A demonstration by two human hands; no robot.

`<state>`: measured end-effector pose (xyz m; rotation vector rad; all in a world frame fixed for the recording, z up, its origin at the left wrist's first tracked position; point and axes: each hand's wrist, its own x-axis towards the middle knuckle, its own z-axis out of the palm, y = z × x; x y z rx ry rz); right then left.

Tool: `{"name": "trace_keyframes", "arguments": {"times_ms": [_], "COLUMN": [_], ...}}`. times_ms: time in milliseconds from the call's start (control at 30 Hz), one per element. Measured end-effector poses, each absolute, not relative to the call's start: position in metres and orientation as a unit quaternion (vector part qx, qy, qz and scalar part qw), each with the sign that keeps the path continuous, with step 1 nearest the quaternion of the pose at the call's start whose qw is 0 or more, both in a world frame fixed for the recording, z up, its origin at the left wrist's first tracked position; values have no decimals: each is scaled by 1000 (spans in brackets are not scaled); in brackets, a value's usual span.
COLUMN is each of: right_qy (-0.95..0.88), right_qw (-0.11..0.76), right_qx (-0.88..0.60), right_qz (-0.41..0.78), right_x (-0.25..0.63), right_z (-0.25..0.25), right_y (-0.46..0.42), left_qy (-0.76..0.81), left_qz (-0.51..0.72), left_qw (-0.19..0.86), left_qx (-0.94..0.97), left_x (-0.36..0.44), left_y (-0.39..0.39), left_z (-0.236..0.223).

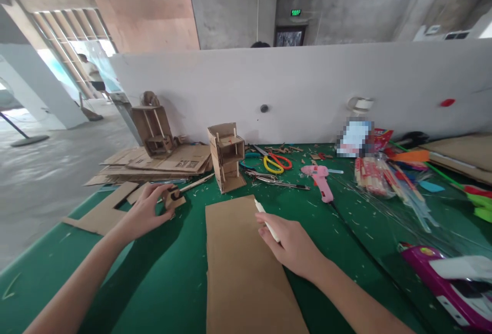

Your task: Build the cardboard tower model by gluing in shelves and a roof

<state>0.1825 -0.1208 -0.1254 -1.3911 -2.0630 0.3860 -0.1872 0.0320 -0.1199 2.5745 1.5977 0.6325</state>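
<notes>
My left hand (148, 210) is closed on a small cardboard piece (175, 199) with a dark mark, at the left of the green table (346, 231). My right hand (289, 244) is closed round a white stick-shaped tool (265, 220), whose tip rests at the right edge of a long brown cardboard sheet (238, 267) lying in front of me. A small cardboard model tower (226, 155) stands just behind the sheet.
Flat cardboard is stacked at the back left (161, 162) with another cardboard model (152, 128) on it. Scissors (274, 162), a pink glue gun (322, 180), bagged sticks (374, 174) and a magenta device (449, 285) lie to the right. A white partition (307, 88) runs behind.
</notes>
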Motion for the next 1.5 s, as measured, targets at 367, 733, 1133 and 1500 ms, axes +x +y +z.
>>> {"name": "trace_keyframes", "arguments": {"times_ms": [367,733,1133,1500], "right_qy": [-721,-772,-781,-788], "right_qw": [376,265,254,255], "right_qx": [-544,-561,-555,-545], "right_qz": [210,141,133,130], "right_x": [186,185,185,185], "right_z": [-137,-134,-133,-132], "right_y": [-112,-113,-112,-112], "left_qy": [375,466,495,488], "left_qz": [149,95,61,88], "left_qw": [95,103,126,129], "left_qx": [910,874,858,859], "left_x": [-94,-97,-77,-70], "left_y": [-25,66,80,72], "left_z": [-105,-112,-112,-108]}}
